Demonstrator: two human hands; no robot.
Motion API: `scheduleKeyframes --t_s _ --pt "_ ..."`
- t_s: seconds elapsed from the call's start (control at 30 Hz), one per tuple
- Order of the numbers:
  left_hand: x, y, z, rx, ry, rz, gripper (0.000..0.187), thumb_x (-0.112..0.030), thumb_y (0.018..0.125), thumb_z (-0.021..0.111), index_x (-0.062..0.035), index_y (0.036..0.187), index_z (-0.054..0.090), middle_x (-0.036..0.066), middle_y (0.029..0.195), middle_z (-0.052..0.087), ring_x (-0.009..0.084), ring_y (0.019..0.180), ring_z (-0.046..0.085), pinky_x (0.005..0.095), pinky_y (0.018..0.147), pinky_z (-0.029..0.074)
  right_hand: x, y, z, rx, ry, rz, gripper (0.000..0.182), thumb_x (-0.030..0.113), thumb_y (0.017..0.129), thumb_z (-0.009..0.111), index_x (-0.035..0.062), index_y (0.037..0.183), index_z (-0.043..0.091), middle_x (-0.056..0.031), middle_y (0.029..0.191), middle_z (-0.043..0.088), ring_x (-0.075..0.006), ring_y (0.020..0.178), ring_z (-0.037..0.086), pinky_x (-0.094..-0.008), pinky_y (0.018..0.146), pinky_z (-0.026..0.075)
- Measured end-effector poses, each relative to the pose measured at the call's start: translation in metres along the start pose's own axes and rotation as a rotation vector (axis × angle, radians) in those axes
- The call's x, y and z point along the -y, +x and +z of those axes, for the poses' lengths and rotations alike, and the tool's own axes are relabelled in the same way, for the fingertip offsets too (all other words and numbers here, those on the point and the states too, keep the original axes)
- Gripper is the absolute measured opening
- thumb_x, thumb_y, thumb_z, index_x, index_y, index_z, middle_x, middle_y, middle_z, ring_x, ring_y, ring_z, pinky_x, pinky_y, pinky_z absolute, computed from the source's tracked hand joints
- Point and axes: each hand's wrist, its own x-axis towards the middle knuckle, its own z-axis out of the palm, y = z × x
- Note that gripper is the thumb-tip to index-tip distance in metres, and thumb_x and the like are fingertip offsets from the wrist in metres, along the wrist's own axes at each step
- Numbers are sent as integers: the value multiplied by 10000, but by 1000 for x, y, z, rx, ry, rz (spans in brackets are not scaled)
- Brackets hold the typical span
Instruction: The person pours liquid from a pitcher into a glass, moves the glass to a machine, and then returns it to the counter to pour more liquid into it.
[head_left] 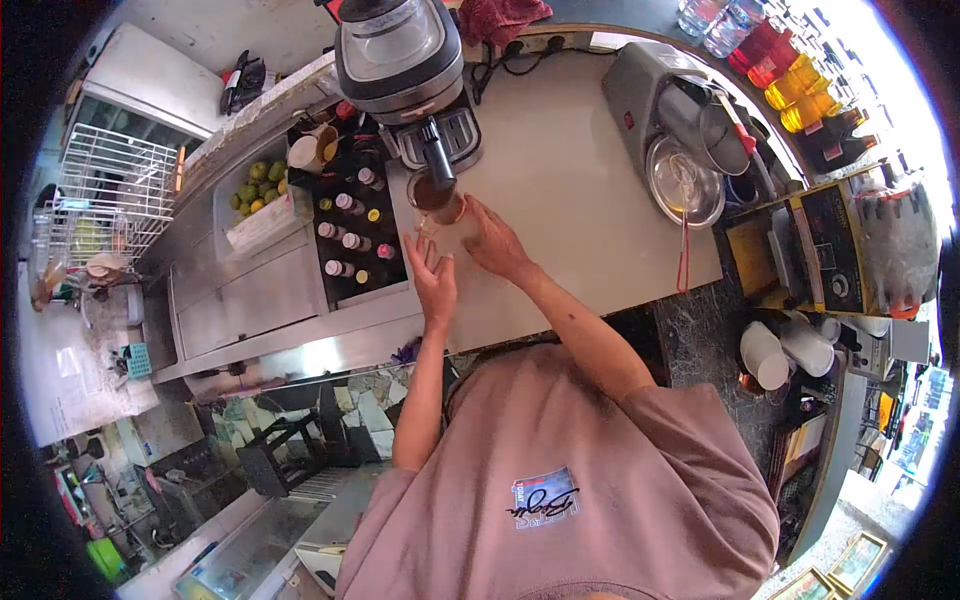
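A clear cup with brown contents (434, 196) stands at the front of the espresso machine (400, 70), just below the black portafilter handle (436, 150). My right hand (496, 242) is at the cup's right side, its fingers curved against the wall. From the near left, my left hand (434, 282) reaches up with its fingers stretched out and apart, the fingertips right at the cup's lower edge. The cup partly hides the fingertips of both hands. Under them lies the pale counter top (570, 190).
Left of the counter sit several capped bottles (350, 240) in a dark well, and a bin of green and yellow fruit (262, 185). A grey appliance with a metal bowl (686, 182) stands at the right. Bottles of coloured liquid (790, 80) line the back right.
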Motion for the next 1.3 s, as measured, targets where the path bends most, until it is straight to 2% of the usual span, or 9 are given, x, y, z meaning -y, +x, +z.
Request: scheduleKeyframes --t_s 0.23,0.37,0.47,0.53,0.77,0.83,1.07,1.23,1.3 --pt "9 -45 4 52 103 -59 622 -14 939 587 -41 1509 339 229 1497 434 333 1398 453 407 1107 419 -14 -52 -30 9 141 85 713 99 855 699 1 1482 372 -199 1461 491 -356 1327 505 -425 1091 444" --pt "-5 -64 14 67 125 -70 421 -53 958 603 -19 1366 503 151 1293 609 240 1200 604 350 1002 483 -30 -91 -55 -18 223 66 639 102 868 702 7 1442 439 -186 1442 516 -329 1300 538 -411 1082 446" --pt "-18 -76 27 181 156 -138 318 -81 975 608 -12 1284 572 102 1153 673 186 1064 654 321 936 513 -33 -132 -81 -80 334 182 499 102 880 705 17 1348 554 -176 1346 599 -301 1208 613 -399 1032 485" --pt "-20 -84 41 268 209 -137 274 -93 986 606 -8 1246 597 81 1093 688 170 1007 667 312 916 521 -32 -160 -107 -43 335 375 335 98 893 706 10 1212 654 -167 1180 690 -263 1081 679 -356 944 530" --pt "-34 -113 105 570 227 -124 191 -107 986 618 -2 1139 660 79 1034 710 156 958 684 300 869 548 -55 -279 -164 -239 333 585 201 90 932 678 0 1111 690 -125 982 744 -186 872 708 -307 774 559" --pt "-40 -124 123 671 265 -95 184 -107 973 629 -27 1133 672 81 1032 721 167 929 695 309 846 553 -51 -313 -179 -356 477 817 162 98 954 661 -12 1065 700 -89 897 730 -118 745 669 -284 608 537" --pt "-56 -166 180 1070 306 46 210 -131 937 652 -26 1117 674 108 1025 708 213 932 699 328 794 547 -41 -428 -213 -623 349 1058 158 91 935 654 -12 1045 700 -73 807 715 -119 678 646 -265 527 491" --pt "-78 -204 239 1498 329 190 297 -220 942 660 -42 1180 665 142 1178 681 285 1085 668 381 936 523 -65 -493 -235 -1210 -145 939 158 87 931 644 -15 1037 700 -61 805 709 -127 694 641 -278 630 502" --pt "-76 -225 264 1586 302 230 321 -237 943 660 -42 1198 655 144 1203 670 297 1138 642 395 976 501 -64 -498 -262 -1349 -130 978 157 56 912 645 -7 1051 686 -81 917 713 -146 856 662 -302 790 514"
